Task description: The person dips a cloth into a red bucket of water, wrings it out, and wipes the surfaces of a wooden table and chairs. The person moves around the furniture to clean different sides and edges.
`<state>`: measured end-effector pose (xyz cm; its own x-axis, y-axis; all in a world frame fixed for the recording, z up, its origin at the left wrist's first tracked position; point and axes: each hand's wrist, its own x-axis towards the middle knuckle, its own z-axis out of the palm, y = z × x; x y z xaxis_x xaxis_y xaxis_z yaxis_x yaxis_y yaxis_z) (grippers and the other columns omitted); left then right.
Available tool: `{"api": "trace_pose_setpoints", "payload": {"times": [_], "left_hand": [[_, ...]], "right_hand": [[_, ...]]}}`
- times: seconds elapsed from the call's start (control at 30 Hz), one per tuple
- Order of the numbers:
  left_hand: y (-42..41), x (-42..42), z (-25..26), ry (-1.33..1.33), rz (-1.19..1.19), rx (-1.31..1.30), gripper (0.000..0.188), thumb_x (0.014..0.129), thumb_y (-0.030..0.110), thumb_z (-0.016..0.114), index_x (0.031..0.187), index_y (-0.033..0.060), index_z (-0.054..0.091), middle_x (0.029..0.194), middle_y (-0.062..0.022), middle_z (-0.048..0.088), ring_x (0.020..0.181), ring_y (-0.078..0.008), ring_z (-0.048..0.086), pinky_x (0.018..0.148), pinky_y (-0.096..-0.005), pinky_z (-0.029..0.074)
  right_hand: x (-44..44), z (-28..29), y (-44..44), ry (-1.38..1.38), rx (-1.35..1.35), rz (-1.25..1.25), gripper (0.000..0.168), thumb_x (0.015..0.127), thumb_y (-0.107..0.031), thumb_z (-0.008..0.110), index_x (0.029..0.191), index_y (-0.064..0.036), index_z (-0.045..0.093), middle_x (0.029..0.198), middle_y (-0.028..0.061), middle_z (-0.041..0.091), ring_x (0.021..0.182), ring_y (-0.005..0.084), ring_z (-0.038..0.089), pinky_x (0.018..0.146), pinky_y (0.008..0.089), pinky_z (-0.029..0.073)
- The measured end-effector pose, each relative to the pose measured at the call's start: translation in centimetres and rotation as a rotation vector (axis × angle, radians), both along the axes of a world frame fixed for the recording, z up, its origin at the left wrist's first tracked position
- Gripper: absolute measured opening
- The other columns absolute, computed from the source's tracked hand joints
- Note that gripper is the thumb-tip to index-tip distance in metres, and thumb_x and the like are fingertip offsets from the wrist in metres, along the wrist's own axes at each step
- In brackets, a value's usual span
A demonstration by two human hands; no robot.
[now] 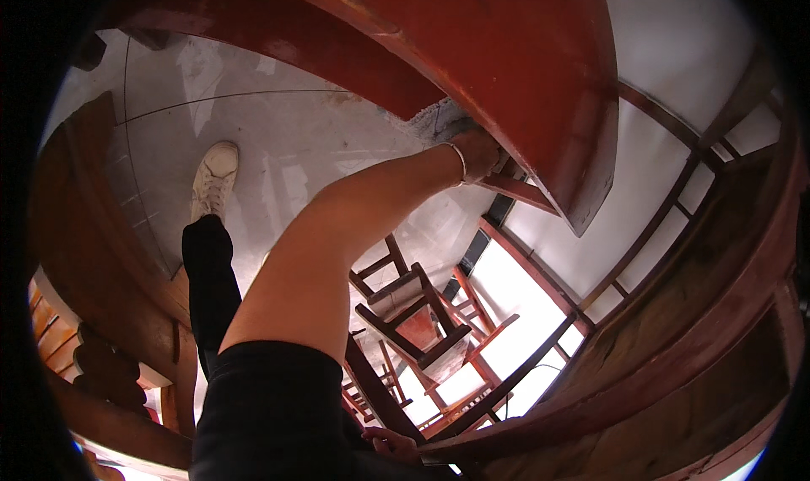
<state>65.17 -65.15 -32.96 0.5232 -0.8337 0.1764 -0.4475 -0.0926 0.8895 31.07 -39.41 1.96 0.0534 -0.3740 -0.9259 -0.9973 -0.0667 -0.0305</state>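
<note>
My left hand (476, 155), a pale bangle at its wrist, reaches under the edge of a large red-painted wooden panel (506, 57). A grey, fuzzy cloth (433, 120) shows at the hand, which appears closed on it. The panel hides most of the fingers. Low in the picture, beside the end of a dark red wooden rail (455, 446), is my right hand (393, 444). Its fingers look partly curled, and whether it grips the rail cannot be made out.
Wooden stools or chairs (414, 316) stand crowded below my forearm. Curved brown woodwork (88, 202) lies to the left, beside my pale lace-up shoe (215, 177) on the grey floor (285, 139). Dark wooden framing (664, 221) crosses a pale surface at right.
</note>
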Motion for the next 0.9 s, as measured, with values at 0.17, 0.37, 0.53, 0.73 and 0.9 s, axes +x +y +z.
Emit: {"api": "trace_pose_setpoints", "payload": {"times": [0.17, 0.37, 0.53, 0.73, 0.9], "left_hand": [[-2.4, 0.3, -0.8, 0.086, 0.113, 0.003, 0.026, 0.084, 0.015, 0.048, 0.108, 0.0086, 0.057, 0.123, -0.0115, 0.049, 0.119, -0.0266, 0.044, 0.102, -0.0381, 0.034], [-3.7, 0.2, -0.1, 0.124, 0.151, 0.008, 0.029, 0.085, 0.015, 0.047, 0.113, 0.0094, 0.053, 0.127, -0.011, 0.046, 0.121, -0.0266, 0.041, 0.103, -0.0384, 0.032], [1.5, -1.3, -0.1, 0.026, -0.034, 0.029, 0.032, 0.086, 0.015, 0.046, 0.117, 0.0101, 0.05, 0.13, -0.0106, 0.043, 0.123, -0.0266, 0.04, 0.104, -0.0386, 0.031], [0.6, 0.2, -0.3, 0.03, 0.068, 0.061, 0.035, 0.087, 0.016, 0.044, 0.122, 0.0108, 0.047, 0.134, -0.0101, 0.04, 0.125, -0.0266, 0.037, 0.106, -0.0388, 0.029], [-2.6, 1.8, -0.6, 0.058, 0.189, 0.125, 0.038, 0.088, 0.016, 0.043, 0.126, 0.0115, 0.043, 0.137, -0.0097, 0.037, 0.127, -0.0266, 0.036, 0.107, -0.0391, 0.027]], "right_hand": [[-4.1, 0.5, -0.2, 0.023, -0.027, -0.055, 0.021, 0.087, -0.008, 0.055, 0.106, -0.003, 0.064, 0.092, 0.004, 0.069, 0.075, 0.0063, 0.06, 0.068, 0.0211, 0.049], [-0.6, 0.5, -1.1, -0.035, -0.034, -0.036, 0.023, 0.089, -0.011, 0.053, 0.108, -0.004, 0.063, 0.094, 0.0019, 0.067, 0.068, 0.0043, 0.054, 0.06, 0.0193, 0.044], [1.5, 0.5, -0.2, 0.09, 0.021, -0.092, 0.025, 0.09, -0.014, 0.052, 0.111, -0.004, 0.062, 0.095, 0.0033, 0.066, 0.07, 0.004, 0.053, 0.062, 0.0199, 0.044], [-0.9, 0.4, -0.8, 0.148, 0.153, -0.041, 0.023, 0.089, -0.015, 0.055, 0.109, -0.006, 0.063, 0.09, 0.0028, 0.066, 0.07, 0.0043, 0.054, 0.062, 0.0214, 0.045], [0.5, 0.3, -0.7, 0.138, -0.042, -0.02, 0.02, 0.086, -0.008, 0.057, 0.104, -0.006, 0.065, 0.073, 0.0005, 0.061, 0.066, 0.0039, 0.054, 0.058, 0.0208, 0.043]]}}
